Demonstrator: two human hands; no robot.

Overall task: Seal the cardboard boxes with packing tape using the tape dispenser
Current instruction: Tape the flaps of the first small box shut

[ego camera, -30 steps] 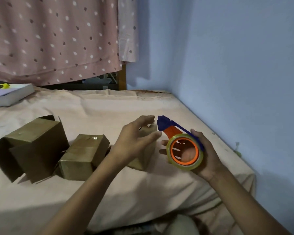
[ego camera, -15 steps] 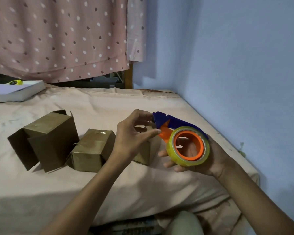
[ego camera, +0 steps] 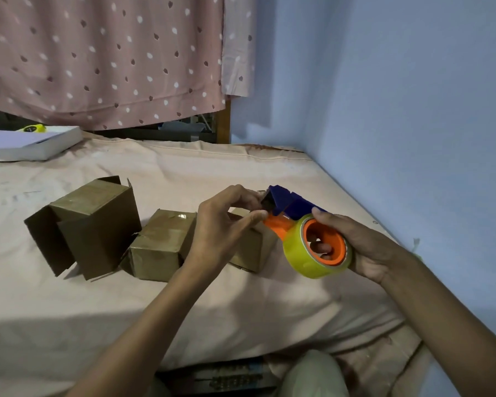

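Note:
My right hand (ego camera: 364, 247) grips a tape dispenser (ego camera: 307, 224) with a blue cutter head, an orange core and a yellowish clear tape roll, held above the bed. My left hand (ego camera: 226, 224) pinches at the dispenser's front end, thumb under and fingers over the cutter. Three brown cardboard boxes stand on the sheet: a tall one with loose flaps (ego camera: 92, 224) at left, a taped one (ego camera: 161, 247) in the middle, and a third (ego camera: 252, 250) partly hidden behind my left hand.
The boxes rest on a bed with a peach sheet (ego camera: 184, 305). A blue wall (ego camera: 413, 110) runs along the right side. A white flat box (ego camera: 32, 143) with a yellow item lies at the far left. A dotted pink curtain (ego camera: 103, 53) hangs behind.
My left hand went from open beside the dispenser to pinching its front end. My right hand turned the dispenser so the roll faces me more.

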